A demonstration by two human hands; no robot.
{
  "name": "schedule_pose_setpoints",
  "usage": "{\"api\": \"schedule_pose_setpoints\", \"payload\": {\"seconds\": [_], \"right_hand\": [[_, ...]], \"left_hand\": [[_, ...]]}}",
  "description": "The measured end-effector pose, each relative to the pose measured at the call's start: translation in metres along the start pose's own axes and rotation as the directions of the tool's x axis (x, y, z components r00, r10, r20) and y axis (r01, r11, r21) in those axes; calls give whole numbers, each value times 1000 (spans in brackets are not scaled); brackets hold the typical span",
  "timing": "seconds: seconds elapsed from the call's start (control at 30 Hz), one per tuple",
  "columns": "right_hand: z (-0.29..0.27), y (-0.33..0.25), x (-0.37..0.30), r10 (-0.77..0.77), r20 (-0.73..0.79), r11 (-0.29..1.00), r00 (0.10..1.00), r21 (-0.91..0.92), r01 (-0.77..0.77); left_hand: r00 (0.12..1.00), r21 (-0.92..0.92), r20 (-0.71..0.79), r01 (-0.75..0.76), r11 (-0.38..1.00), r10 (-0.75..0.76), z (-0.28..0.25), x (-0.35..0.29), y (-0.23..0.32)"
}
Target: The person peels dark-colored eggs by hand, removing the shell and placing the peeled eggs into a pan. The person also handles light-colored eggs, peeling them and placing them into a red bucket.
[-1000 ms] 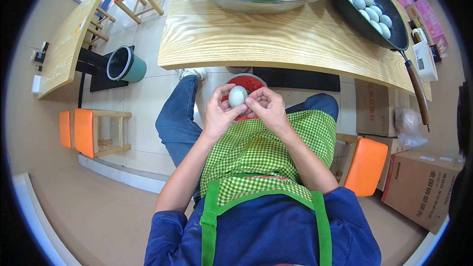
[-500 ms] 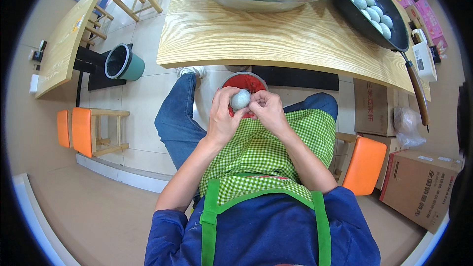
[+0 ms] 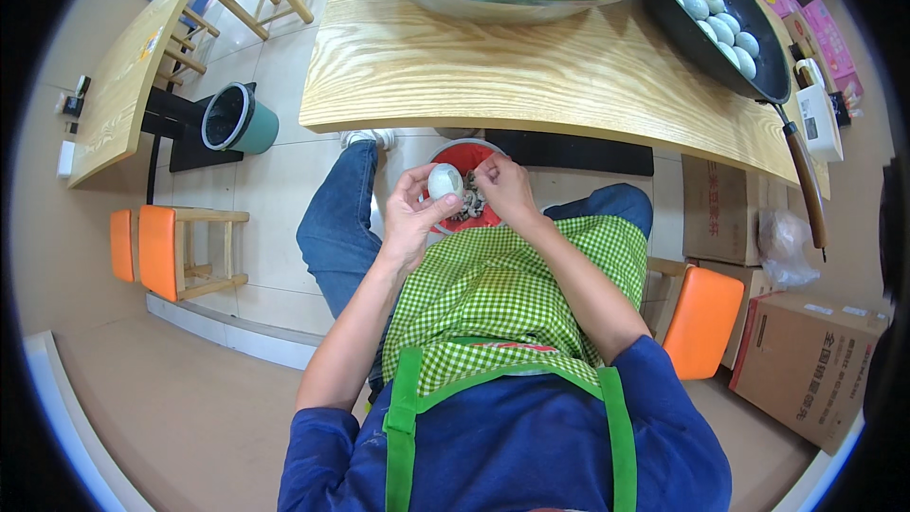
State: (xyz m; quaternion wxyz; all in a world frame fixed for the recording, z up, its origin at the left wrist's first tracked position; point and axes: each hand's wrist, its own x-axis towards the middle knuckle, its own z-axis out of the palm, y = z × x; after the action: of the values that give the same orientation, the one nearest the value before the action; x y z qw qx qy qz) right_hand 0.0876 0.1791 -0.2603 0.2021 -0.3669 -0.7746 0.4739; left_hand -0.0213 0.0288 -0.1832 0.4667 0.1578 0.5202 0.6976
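Note:
My left hand (image 3: 409, 218) is closed around a pale grey-green egg (image 3: 445, 181), thumb on its lower side and fingers behind it. Its surface looks uneven, whitish in part and greyer in a patch near the top. Just to the right and apart from the egg, my right hand (image 3: 507, 192) has its fingertips pinched together; whatever they hold, if anything, is too small to make out. Both hands are above a bin lined with a red bag (image 3: 459, 154), standing between my legs. Grey and white shell-like bits (image 3: 470, 205) lie inside it.
On the wooden table (image 3: 455, 76) ahead stand a metal basin (image 3: 493, 2) of dark, glossy egg-shaped pieces and a black frying pan (image 3: 706, 62) holding several pale eggs. The pan's handle (image 3: 804, 171) overhangs the edge. Cardboard boxes (image 3: 801, 360) and an orange-seated stool (image 3: 701, 320) stand right.
My right hand has come away from the egg, up and over the bin. The left hand has tilted the egg more upright and shifted it slightly left, uncovering the bits in the bin.

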Motion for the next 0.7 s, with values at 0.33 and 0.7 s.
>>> {"api": "schedule_pose_setpoints", "payload": {"seconds": [0.33,0.7], "right_hand": [[5,25,8,-90,148,996,985,-16,93],[-59,-108,-36,-563,-20,820,826,-135,556]], "left_hand": [[999,-24,16,40,999,-40,-1,-2,8],[997,-19,77,12,1000,-11,14,-8,19]]}}
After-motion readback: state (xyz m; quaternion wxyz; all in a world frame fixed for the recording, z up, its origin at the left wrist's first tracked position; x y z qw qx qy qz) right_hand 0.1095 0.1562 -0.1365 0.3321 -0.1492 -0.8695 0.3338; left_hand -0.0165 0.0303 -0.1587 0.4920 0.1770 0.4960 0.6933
